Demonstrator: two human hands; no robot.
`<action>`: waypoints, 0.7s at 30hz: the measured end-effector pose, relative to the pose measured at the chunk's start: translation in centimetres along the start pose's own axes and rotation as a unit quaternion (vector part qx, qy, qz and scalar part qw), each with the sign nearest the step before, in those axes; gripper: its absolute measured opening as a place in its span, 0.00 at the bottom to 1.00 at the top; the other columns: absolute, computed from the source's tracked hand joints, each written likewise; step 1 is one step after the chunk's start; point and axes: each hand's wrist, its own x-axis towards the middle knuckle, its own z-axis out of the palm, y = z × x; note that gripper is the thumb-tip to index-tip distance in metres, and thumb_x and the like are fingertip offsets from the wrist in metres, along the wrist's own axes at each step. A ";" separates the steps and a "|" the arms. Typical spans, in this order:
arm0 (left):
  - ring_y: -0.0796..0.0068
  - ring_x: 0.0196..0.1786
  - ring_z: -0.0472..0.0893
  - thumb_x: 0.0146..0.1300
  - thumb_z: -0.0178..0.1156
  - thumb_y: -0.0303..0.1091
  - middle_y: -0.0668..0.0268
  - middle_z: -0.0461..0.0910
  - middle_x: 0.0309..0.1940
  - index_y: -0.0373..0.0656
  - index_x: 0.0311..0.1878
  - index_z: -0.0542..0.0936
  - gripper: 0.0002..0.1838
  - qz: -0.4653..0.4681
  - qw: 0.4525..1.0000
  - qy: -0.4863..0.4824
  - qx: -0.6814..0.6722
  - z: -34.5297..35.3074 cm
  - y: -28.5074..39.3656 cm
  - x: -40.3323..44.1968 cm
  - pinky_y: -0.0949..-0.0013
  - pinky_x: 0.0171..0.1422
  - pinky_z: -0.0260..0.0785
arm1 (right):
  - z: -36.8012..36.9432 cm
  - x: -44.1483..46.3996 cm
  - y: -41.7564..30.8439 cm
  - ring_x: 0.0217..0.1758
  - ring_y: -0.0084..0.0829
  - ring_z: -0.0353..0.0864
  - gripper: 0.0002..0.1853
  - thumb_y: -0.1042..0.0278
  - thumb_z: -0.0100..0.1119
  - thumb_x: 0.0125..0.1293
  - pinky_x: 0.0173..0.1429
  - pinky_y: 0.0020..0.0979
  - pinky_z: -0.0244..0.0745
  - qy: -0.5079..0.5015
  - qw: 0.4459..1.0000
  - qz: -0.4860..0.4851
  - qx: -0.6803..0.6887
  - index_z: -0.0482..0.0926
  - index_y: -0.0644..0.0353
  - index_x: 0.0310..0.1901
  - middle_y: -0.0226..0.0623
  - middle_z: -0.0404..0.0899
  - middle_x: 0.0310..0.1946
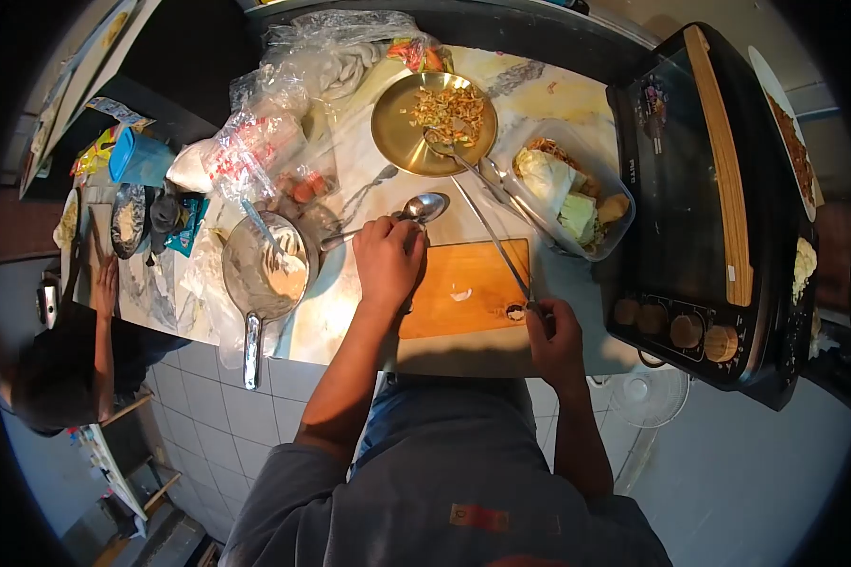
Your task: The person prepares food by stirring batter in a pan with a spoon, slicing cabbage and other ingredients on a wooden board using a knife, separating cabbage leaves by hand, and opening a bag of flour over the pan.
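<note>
My left hand (388,257) is curled at the left edge of a wooden cutting board (482,269). Its knuckles overlap the handle of a large metal spoon (427,206); what lies under the fingers is hidden. My right hand (555,342) is closed on the near end of a long, thin metal utensil (490,234), which slants over the board toward a gold-coloured plate (388,142). Chopped food (456,106) covers part of the plate, and a second spoon (440,142) rests in it. A small white scrap (460,294) lies on the board.
To the right, a clear container (600,248) holds leafy vegetables beside a black oven (676,189). A saucepan (241,283) with pale batter and a whisk overhangs the front edge at left. Plastic bags (255,151) crowd the back left. Another person's arm (104,350) rests at far left.
</note>
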 end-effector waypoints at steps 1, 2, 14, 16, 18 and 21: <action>0.60 0.43 0.77 0.52 0.69 0.35 0.64 0.80 0.35 0.47 0.35 0.84 0.08 0.000 1.000 0.006 0.005 0.1 -0.1 0.3 0.57 0.49 0.66 | 0.1 0.3 -0.1 0.33 0.32 0.76 0.11 0.66 0.59 0.64 0.40 0.33 0.71 0.002 1.000 0.000 0.001 0.76 0.66 0.40 0.41 0.75 0.34; 0.60 0.43 0.77 0.52 0.69 0.35 0.64 0.80 0.35 0.46 0.34 0.84 0.08 -0.002 1.000 0.008 0.009 0.2 0.0 0.3 0.57 0.49 0.65 | 0.1 0.3 -0.1 0.33 0.31 0.76 0.11 0.66 0.59 0.64 0.39 0.33 0.71 -0.003 1.000 0.005 0.012 0.76 0.66 0.40 0.40 0.76 0.34; 0.60 0.39 0.76 0.48 0.68 0.33 0.64 0.77 0.28 0.44 0.27 0.79 0.07 -0.024 0.995 -0.030 -0.089 -1.3 1.1 -1.1 0.59 0.48 0.64 | -1.5 0.0 3.1 0.31 0.33 0.75 0.11 0.65 0.60 0.65 0.37 0.33 0.70 -0.045 0.998 -0.030 0.034 0.75 0.65 0.41 0.42 0.76 0.32; 0.61 0.38 0.76 0.49 0.67 0.32 0.65 0.77 0.27 0.44 0.27 0.79 0.06 -0.002 0.998 -0.016 -0.060 -1.6 2.1 -1.9 0.60 0.48 0.63 | -2.0 0.1 3.6 0.30 0.34 0.75 0.11 0.65 0.59 0.66 0.37 0.34 0.70 -0.059 0.997 -0.028 0.041 0.75 0.64 0.41 0.42 0.75 0.30; 0.61 0.40 0.77 0.50 0.67 0.33 0.65 0.78 0.29 0.45 0.28 0.80 0.06 -0.009 0.998 -0.035 -0.050 -2.0 3.3 -3.5 0.60 0.49 0.64 | -2.8 -0.3 4.2 0.28 0.18 0.71 0.08 0.67 0.56 0.69 0.35 0.26 0.68 -0.084 0.995 -0.054 0.001 0.75 0.64 0.42 0.30 0.75 0.25; 0.61 0.41 0.77 0.51 0.67 0.34 0.65 0.79 0.31 0.45 0.30 0.81 0.06 -0.009 0.999 -0.027 -0.020 -1.8 3.8 -5.2 0.60 0.50 0.64 | -3.4 -1.0 4.9 0.28 0.37 0.78 0.11 0.64 0.57 0.68 0.36 0.36 0.71 -0.104 0.992 -0.037 0.057 0.74 0.65 0.40 0.44 0.77 0.25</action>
